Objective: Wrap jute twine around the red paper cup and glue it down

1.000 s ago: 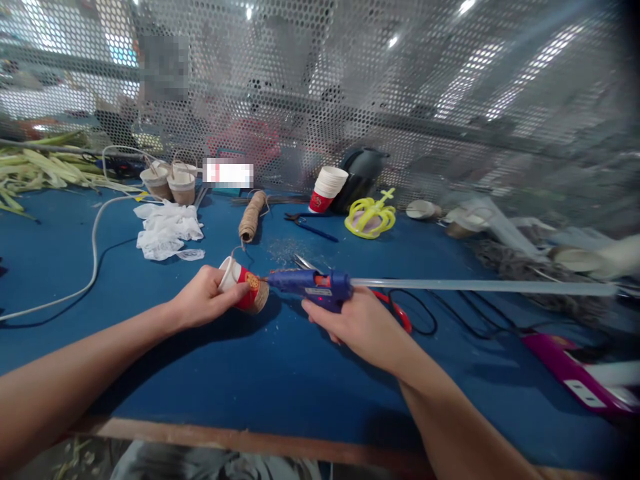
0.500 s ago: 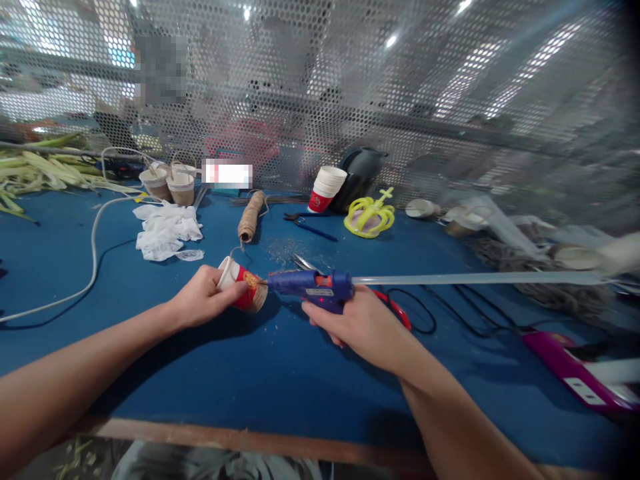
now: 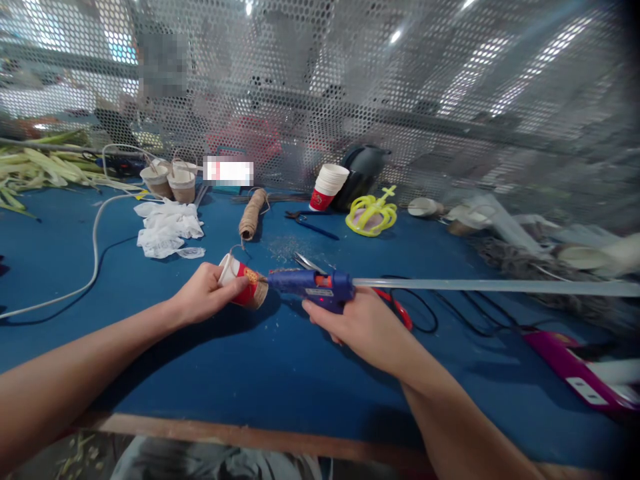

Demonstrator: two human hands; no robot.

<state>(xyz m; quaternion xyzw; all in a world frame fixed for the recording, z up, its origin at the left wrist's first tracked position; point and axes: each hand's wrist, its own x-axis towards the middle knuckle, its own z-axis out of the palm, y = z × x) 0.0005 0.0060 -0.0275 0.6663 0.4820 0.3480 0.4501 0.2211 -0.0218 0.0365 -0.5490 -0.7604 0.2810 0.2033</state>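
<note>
My left hand (image 3: 207, 291) is closed around a red and white paper cup (image 3: 240, 283), which lies tilted with its mouth to the upper left. Twine is wound about the cup's base end. In my right hand (image 3: 357, 320) is a blue hot glue gun (image 3: 310, 285), its nozzle at the cup's wound end; whether it touches I cannot tell. A long clear glue stick (image 3: 450, 286) juts out of its back. Beyond the cup lies a roll of twine (image 3: 253, 213), with a strand running down towards the cup. Scissors (image 3: 387, 303) with red handles lie partly hidden behind the gun.
White gloves (image 3: 169, 228), twine-wrapped cups (image 3: 181, 185) and pale husks (image 3: 45, 167) are at left. Farther back are pliers (image 3: 315, 225), stacked paper cups (image 3: 329, 187), a dark kettle (image 3: 363, 173) and a yellow crown (image 3: 371, 217). A purple power strip (image 3: 570, 370) lies at right.
The back end of the glue stick has dipped slightly. Both hands keep nearly the same place, still holding the cup and the glue gun.
</note>
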